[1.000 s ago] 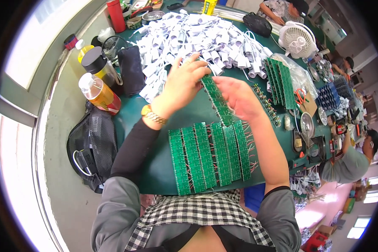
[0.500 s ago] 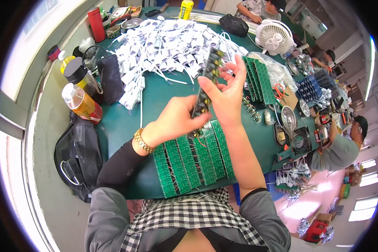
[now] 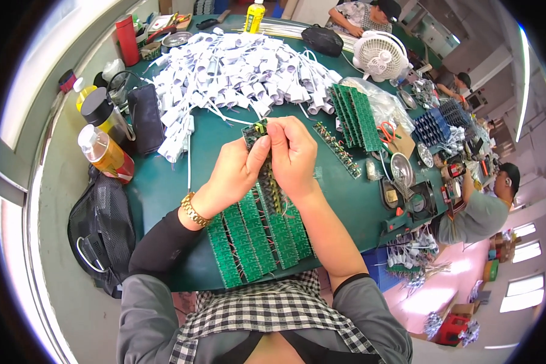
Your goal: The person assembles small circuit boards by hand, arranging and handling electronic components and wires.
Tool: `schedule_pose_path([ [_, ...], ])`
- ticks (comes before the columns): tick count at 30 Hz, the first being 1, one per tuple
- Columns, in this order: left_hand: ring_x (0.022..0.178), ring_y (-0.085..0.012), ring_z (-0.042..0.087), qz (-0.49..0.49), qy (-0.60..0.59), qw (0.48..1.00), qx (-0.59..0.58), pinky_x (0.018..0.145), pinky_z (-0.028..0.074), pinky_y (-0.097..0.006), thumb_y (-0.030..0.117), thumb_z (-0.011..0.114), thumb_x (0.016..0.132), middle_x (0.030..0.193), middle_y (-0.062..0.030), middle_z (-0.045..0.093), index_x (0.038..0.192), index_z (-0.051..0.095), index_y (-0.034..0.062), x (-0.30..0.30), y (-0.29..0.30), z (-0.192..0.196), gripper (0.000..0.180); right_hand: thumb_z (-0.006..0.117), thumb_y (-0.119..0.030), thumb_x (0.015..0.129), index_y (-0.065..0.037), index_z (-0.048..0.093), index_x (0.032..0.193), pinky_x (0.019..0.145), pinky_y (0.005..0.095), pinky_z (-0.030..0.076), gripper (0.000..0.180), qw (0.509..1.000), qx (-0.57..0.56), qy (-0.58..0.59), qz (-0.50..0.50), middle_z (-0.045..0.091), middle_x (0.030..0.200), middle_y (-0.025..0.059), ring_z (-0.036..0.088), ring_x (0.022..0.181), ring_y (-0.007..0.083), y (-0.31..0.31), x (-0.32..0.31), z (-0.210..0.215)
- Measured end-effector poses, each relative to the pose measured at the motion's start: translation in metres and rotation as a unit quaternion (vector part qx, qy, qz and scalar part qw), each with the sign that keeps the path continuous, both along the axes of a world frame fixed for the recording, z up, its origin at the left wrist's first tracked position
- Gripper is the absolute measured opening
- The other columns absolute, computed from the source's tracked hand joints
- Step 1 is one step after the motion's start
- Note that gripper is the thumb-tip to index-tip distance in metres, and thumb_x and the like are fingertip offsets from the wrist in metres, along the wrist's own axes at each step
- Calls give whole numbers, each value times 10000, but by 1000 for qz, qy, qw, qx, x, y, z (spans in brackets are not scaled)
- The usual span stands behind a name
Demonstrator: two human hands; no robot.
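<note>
Between my two hands is a narrow circuit board strip [image 3: 270, 189] with dark and yellow parts along it, held above the table. My left hand [image 3: 232, 171] grips its left side, thumb near the upper end. The fingers of my right hand [image 3: 293, 156] pinch it there from the right, the two thumbs close together. My fingers hide much of the strip's middle. Below it, several green circuit boards [image 3: 249, 238] lie side by side at the table's near edge. Another populated board strip [image 3: 337, 150] lies to the right of my right hand.
White lamp sockets with cables [image 3: 236, 70] are heaped at the far side. Green boards [image 3: 355, 118] stand at the right near orange-handled scissors [image 3: 388, 132], a fan [image 3: 380, 56] and a power tool [image 3: 397, 221]. Bottles [image 3: 106, 155] and a phone [image 3: 145, 118] line the left. Other people work beyond.
My right hand, its fingers spread before, has closed on the strip's upper end beside my left thumb. The strip has come lower and nearer to me. The whole view has shifted slightly.
</note>
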State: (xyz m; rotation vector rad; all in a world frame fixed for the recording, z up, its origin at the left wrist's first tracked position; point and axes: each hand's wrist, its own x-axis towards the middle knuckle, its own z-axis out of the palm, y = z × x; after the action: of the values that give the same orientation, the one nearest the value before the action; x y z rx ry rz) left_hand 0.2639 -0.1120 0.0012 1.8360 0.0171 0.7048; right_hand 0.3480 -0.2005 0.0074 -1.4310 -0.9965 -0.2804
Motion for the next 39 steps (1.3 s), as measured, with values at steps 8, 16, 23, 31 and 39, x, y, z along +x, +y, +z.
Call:
schedule_pose_path([
  [8, 550, -193, 523, -76, -50, 995, -30, 533, 426, -310, 206, 440, 933, 635, -97, 565, 839, 540, 3, -6, 0, 1, 246, 579, -48, 820, -25, 536, 746, 496, 334, 401, 88, 969, -58, -240, -13, 523, 645, 86, 501, 548, 254, -15, 10, 19],
  [16, 558, -74, 580, -158, -63, 974, -146, 510, 476, -233, 151, 488, 908, 688, -36, 638, 952, 594, -6, -28, -9, 11, 194, 652, -60, 742, -39, 509, 730, 460, 334, 379, 146, 914, -57, -402, 21, 460, 615, 73, 456, 518, 238, -34, 24, 42],
  [23, 643, -115, 584, -221, -112, 924, -291, 582, 496, -251, 286, 441, 944, 828, -96, 619, 1135, 434, -17, -27, 3, 18, 359, 456, -278, 950, -58, 514, 862, 480, 149, 299, 244, 986, 108, 129, 9, 510, 776, -4, 402, 575, 3, -68, 68, 14],
  [31, 695, -66, 525, -78, -107, 959, -251, 588, 466, -221, 235, 436, 959, 904, -43, 568, 1130, 455, -7, -16, -7, 16, 296, 675, -8, 780, 17, 569, 1058, 553, 177, 474, 299, 911, 1, 323, 258, 617, 865, 56, 573, 651, 74, -24, -10, 35],
  [39, 711, -51, 503, -36, -140, 976, -162, 621, 424, -198, 227, 429, 964, 869, -19, 568, 1092, 506, -20, -16, -5, 3, 289, 604, 41, 805, 48, 616, 953, 550, 219, 516, 148, 905, -12, 354, 234, 636, 821, 93, 621, 628, 130, -29, -15, 31],
])
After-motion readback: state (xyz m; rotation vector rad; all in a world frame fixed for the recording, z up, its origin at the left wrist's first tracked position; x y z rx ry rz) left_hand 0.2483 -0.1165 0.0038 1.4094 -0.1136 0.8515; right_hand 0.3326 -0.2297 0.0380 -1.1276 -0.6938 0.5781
